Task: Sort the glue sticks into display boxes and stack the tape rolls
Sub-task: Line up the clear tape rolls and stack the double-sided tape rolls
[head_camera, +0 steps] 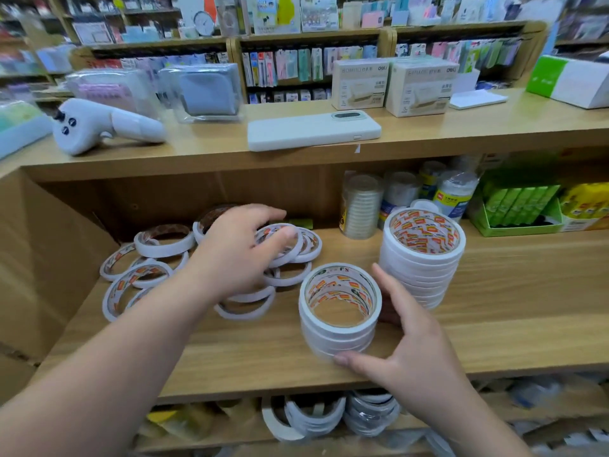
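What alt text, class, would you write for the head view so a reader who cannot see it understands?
A left hand reaches into loose tape rolls on a wooden shelf while the right hand steadies a short stack of rolls. A taller stack stands just behind.

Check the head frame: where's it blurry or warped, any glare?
Head view: the short tape stack and both hands, left hand and right hand, are fairly sharp; far shelves and frame corners smear; wide-angle bends the counter edge; lighting even, with soft sheen on the wrapped pouches, no hard glare.
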Available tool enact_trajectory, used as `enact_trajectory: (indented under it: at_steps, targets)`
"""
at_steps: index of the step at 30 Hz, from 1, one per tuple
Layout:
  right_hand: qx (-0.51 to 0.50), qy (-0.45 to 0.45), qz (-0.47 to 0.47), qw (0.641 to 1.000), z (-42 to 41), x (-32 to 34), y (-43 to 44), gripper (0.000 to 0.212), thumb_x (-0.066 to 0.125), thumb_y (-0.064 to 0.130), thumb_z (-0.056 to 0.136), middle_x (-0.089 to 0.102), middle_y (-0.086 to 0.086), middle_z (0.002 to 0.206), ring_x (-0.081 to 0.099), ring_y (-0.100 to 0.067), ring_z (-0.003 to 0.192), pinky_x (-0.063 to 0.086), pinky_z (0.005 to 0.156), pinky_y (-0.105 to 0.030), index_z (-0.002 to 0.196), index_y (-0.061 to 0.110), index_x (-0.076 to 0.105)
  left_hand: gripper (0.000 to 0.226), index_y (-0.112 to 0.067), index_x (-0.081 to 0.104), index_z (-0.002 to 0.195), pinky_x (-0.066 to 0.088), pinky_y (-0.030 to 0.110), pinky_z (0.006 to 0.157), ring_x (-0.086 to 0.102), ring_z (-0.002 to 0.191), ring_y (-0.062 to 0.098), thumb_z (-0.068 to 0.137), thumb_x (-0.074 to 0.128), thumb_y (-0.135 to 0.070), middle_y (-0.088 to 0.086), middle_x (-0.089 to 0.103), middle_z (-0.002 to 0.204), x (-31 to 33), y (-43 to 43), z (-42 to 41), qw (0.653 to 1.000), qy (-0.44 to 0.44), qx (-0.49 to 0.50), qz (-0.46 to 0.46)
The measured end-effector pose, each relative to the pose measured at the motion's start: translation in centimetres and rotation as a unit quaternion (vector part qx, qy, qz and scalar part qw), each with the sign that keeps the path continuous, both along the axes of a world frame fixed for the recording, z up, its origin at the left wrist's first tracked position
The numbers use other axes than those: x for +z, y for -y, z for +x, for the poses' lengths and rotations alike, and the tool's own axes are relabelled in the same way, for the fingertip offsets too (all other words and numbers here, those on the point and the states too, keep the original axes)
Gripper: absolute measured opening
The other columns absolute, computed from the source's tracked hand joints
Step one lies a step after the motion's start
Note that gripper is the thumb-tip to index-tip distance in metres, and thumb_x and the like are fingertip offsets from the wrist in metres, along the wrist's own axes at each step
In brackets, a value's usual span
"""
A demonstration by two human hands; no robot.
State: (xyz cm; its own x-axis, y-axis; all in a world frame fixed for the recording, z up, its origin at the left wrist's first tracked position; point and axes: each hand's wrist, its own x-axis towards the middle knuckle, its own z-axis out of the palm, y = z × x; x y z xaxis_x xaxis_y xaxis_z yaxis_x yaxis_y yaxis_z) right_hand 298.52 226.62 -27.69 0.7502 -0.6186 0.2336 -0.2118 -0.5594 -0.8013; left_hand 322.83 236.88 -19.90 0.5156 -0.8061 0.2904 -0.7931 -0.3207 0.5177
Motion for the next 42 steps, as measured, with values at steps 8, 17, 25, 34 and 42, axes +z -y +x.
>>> enact_trajectory:
  at_steps: [8, 17, 25, 34, 42]
  targets:
    - [-0.028, -0.053, -0.032, 0.998, 0.4, 0.6, -0.8, 0.12, 0.089, 0.063, 0.055, 0.026, 0.041, 0.148, 0.021, 0.023, 0.137, 0.016, 0.103, 0.005, 0.152, 0.05, 0.02, 0.032, -0.021, 0.073, 0.114, 0.052, 0.034, 0.088, 0.065, 0.1, 0.023, 0.096, 0.058, -0.043, 0.001, 0.074, 0.105, -0.5, 7.7, 5.4, 0.979, 0.045, 0.004, 0.2]
    - [-0.052, -0.05, -0.038, 0.997, 0.5, 0.8, -1.3, 0.12, 0.091, 0.061, 0.052, 0.03, 0.038, 0.147, 0.023, 0.026, 0.133, 0.019, 0.1, 0.005, 0.151, 0.046, 0.024, 0.044, -0.009, 0.064, 0.122, 0.054, 0.043, 0.094, 0.065, 0.103, 0.026, 0.09, 0.066, -0.039, 0.009, 0.069, 0.114, 0.1, 9.1, 5.5, 0.951, 0.017, -0.035, 0.306]
    - [-0.061, -0.049, -0.034, 0.996, 0.6, 0.7, -1.6, 0.12, 0.091, 0.061, 0.052, 0.034, 0.037, 0.147, 0.028, 0.024, 0.133, 0.021, 0.102, 0.004, 0.152, 0.046, 0.025, 0.049, -0.02, 0.061, 0.134, 0.045, 0.029, 0.091, 0.06, 0.118, 0.023, 0.091, 0.069, -0.042, 0.003, 0.065, 0.13, -0.7, 8.0, 5.4, 0.972, 0.037, -0.07, 0.221]
    - [-0.092, 0.013, -0.048, 0.995, 0.9, 0.1, -1.7, 0.115, 0.087, 0.068, 0.049, 0.044, 0.03, 0.145, 0.041, 0.011, 0.134, 0.033, 0.106, -0.007, 0.148, 0.043, 0.034, 0.021, -0.022, 0.072, 0.11, 0.049, 0.023, 0.088, 0.065, 0.097, 0.008, 0.091, 0.066, -0.029, -0.014, 0.072, 0.104, 0.1, 1.4, 0.7, 0.969, 0.015, -0.208, -0.13]
    - [-0.117, 0.238, -0.031, 0.964, 0.1, 5.3, -2.3, 0.05, 0.073, 0.057, 0.081, 0.075, 0.008, 0.107, 0.072, -0.013, 0.097, 0.054, 0.082, -0.02, 0.124, 0.031, 0.065, 0.016, -0.017, 0.075, 0.099, 0.056, 0.038, 0.07, 0.064, 0.075, 0.024, 0.088, 0.073, -0.029, 0.012, 0.073, 0.089, 2.8, 0.6, -5.6, 0.9, -0.341, -0.225, -0.153]
